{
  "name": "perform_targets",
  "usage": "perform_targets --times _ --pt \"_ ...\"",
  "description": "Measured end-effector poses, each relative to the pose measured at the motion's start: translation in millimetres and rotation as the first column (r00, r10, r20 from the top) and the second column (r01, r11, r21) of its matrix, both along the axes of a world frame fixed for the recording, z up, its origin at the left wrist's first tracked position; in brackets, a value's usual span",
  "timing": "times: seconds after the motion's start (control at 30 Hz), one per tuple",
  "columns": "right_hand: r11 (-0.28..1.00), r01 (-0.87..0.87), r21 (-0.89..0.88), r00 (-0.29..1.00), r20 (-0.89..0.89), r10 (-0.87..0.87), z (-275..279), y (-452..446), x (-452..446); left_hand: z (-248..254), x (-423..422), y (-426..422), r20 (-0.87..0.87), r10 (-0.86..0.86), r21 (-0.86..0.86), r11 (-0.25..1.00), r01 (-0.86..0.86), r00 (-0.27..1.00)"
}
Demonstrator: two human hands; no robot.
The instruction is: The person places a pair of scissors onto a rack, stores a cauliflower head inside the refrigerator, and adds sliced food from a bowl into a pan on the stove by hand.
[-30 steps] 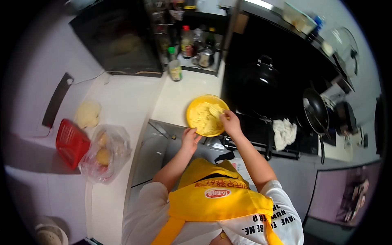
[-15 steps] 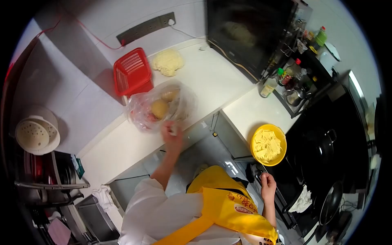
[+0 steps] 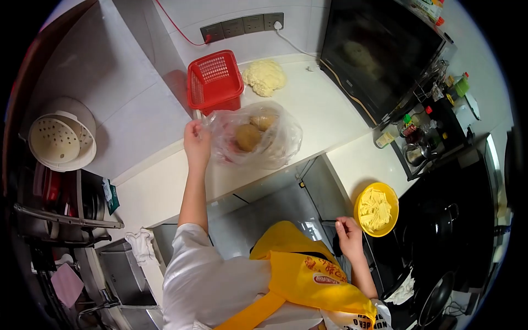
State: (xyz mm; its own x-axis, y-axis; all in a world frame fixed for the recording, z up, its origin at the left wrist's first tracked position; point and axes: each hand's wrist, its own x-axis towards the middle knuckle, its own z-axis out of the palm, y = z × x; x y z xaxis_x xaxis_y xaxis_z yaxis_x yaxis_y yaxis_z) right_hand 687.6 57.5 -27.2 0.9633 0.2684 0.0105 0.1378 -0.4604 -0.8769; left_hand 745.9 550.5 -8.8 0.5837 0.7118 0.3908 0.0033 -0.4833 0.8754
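The yellow apron (image 3: 316, 289) carries a line of red Chinese characters across its front; they stand at a slant and are too blurred to read with certainty. Below them is a red oval logo (image 3: 326, 279) with pale lettering, also too small to make out. The white shirt (image 3: 360, 320) has bold black capitals, upside down and partly cut by folds; one line seems to read "NUMBER O", though the view there is poor. The green packet (image 3: 110, 196) at the left has pale print that cannot be read. The label on the green-capped bottle (image 3: 386, 136) and the print on the packaging (image 3: 429, 7) at the top right are illegible.
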Motion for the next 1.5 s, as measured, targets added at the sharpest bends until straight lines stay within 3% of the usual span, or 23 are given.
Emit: perform_targets --times 0.03,0.07,0.13,0.17,0.2,0.23,0.33,0.4,0.47,0.53,0.57,0.63,0.73,0.8,0.87,1.03,1.1,1.27,1.33,1.4,1.47,1.5 --pt "0.999 -0.033 -0.018 0.999 0.012 0.033 6.1 7.7 0.8 -2.3 1.3 2.4 -0.029 0.082 0.348 0.935 -0.067 0.996" --pt "0.997 -0.063 -0.036 0.998 0.026 0.064 9.3 12.6 2.4 -11.2 2.7 9.6 -0.023 0.085 0.346 0.936 -0.072 0.996" --pt "0.996 -0.084 -0.043 0.995 0.054 0.086 7.6 13.6 1.3 -36.1 10.0 24.1 -0.041 0.190 0.586 0.800 -0.131 0.981" --pt "0.994 -0.084 -0.065 0.994 0.062 0.088 7.3 12.9 0.7 -46.9 13.9 25.4 -0.033 0.186 0.584 0.801 -0.132 0.982" --pt "0.993 -0.082 -0.086 0.994 0.069 0.088 6.9 11.6 -0.2 -54.2 14.4 21.0 -0.062 0.083 0.151 0.986 -0.073 0.995" --pt "0.993 -0.067 -0.098 0.996 0.054 0.072 6.1 8.7 -1.2 -61.5 15.1 18.5 -0.044 -0.026 -0.315 0.949 0.010 0.999" --pt "0.996 -0.006 -0.088 1.000 0.012 0.007 -9.8 -3.5 -5.4 -81.5 11.8 32.6 -0.033 0.011 -0.350 0.936 -0.022 0.999" --pt "0.994 -0.003 -0.107 0.997 0.074 0.011 -14.6 -10.3 -7.0 -94.5 9.3 45.9 -0.059 -0.021 -0.340 0.940 0.000 0.998" --pt "0.993 0.049 -0.108 0.999 0.006 -0.048 -18.9 -14.1 -8.7 -108.0 6.7 58.1 -0.088 -0.050 -0.329 0.944 0.018 0.995" --pt "0.991 0.043 -0.128 0.999 0.009 -0.043 -14.4 -10.8 -7.6 -115.2 5.7 65.5 -0.189 0.062 -0.111 0.990 -0.084 0.980" --pt "0.988 0.042 -0.148 0.999 0.013 -0.040 -11.5 -9.0 -7.4 -119.3 2.7 67.9 -0.191 0.064 -0.111 0.990 -0.087 0.980" --pt "0.989 0.022 -0.148 0.999 0.036 -0.017 -5.2 -3.0 -5.1 -111.6 -6.1 63.1 -0.092 0.199 -0.214 0.953 -0.214 0.976" --pt "0.989 -0.007 -0.148 0.998 0.066 0.017 -2.7 -0.1 -4.8 -110.4 -21.6 74.3 0.005 0.296 -0.341 0.898 -0.277 0.955" --pt "0.989 -0.021 -0.147 0.997 0.070 0.032 -3.1 -1.6 -4.6 -104.5 -37.2 88.1 -0.021 0.302 -0.393 0.874 -0.286 0.953" --pt "0.990 -0.017 -0.137 0.999 0.036 0.022 -5.3 -5.1 -4.6 -99.6 -50.8 102.4 0.089 0.361 -0.455 0.844 -0.284 0.928" --pt "0.991 -0.044 -0.128 0.998 0.028 0.048 -21.3 -15.3 -10.2 -68.9 -77.5 94.8 0.045 0.276 -0.435 0.871 -0.229 0.960" --pt "0.991 -0.065 -0.116 0.998 0.018 0.067 -23.1 -16.4 -12.2 -56.4 -79.0 77.4 0.034 0.167 -0.482 0.867 -0.130 0.985" --pt "0.984 -0.111 -0.140 0.993 0.016 0.114 -18.2 -15.6 -9.6 -57.4 -79.6 38.9 0.054 0.042 -0.484 0.875 -0.011 0.998" --pt "0.985 -0.109 -0.135 0.993 0.032 0.115 -13.2 -14.1 -8.2 -69.5 -72.3 31.9 -0.086 0.057 -0.117 0.991 -0.067 0.995" --pt "0.986 -0.103 -0.134 0.994 0.024 0.108 -15.4 -16.6 -9.5 -59.2 -67.8 20.5 -0.087 0.111 -0.132 0.984 -0.122 0.990" --pt "0.985 -0.095 -0.146 0.994 0.032 0.101 -14.4 -17.3 -11.3 -46.6 -64.9 9.5 -0.041 0.110 -0.548 0.829 -0.114 0.993" --pt "0.986 -0.093 -0.142 0.994 0.045 0.100 -20.0 -20.2 -12.5 -48.2 -65.1 9.9 -0.030 0.097 -0.548 0.831 -0.098 0.995"
